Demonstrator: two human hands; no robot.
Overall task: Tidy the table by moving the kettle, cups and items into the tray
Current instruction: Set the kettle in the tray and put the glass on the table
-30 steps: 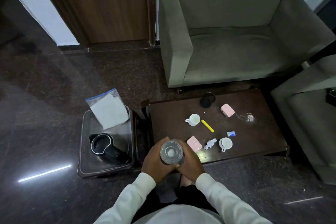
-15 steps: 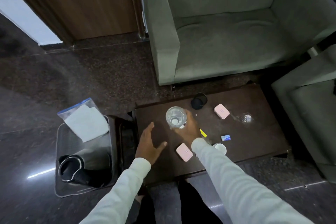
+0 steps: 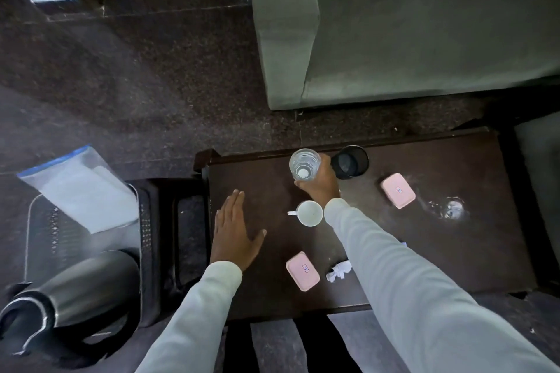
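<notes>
Now — right hand (image 3: 318, 188) grip wraps clear glass (image 3: 304, 164), beside black cup (image 3: 350, 161) | left hand (image 3: 235, 232) flat, spread on table (image 3: 454, 251).

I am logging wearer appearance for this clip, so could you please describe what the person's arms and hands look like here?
Both arms are covered by long, loose sleeves in a pale, whitish fabric, plain and unmarked, each ending in a simple cuff at the wrist. The left hand and right hand are bare: no gloves, and no rings, watch or bracelets are visible. No cables, straps or markers show on either arm.
</notes>
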